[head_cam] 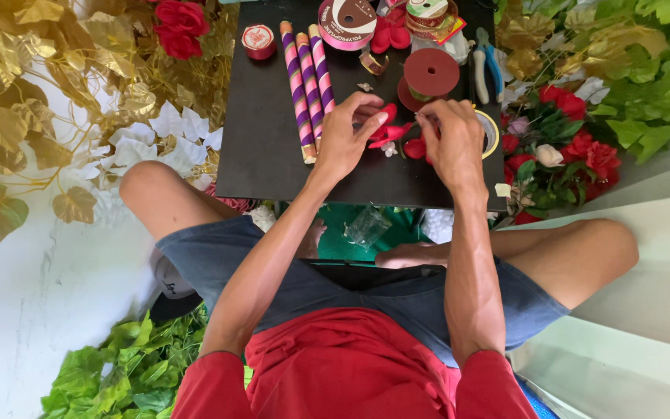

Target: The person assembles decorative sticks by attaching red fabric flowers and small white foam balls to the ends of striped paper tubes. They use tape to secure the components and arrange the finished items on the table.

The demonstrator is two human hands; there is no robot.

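My left hand (348,133) and my right hand (453,140) meet over a small black table (261,147). Between them they pinch a red fabric flower piece (390,132), with loose red petals lying just under the fingers. My left thumb and forefinger close on its left side. My right fingers hold its right side, where a red petal (416,148) shows below. A dark red ribbon spool (430,73) stands just beyond my hands.
Three purple-and-pink striped rolls (304,77) lie on the table's left part. A small red tape roll (258,41), a big tape roll (347,22) and blue-handled pliers (491,64) sit at the back. Gold leaves (32,93), white petals (164,132), red roses (575,147) and green leaves (645,70) surround the table.
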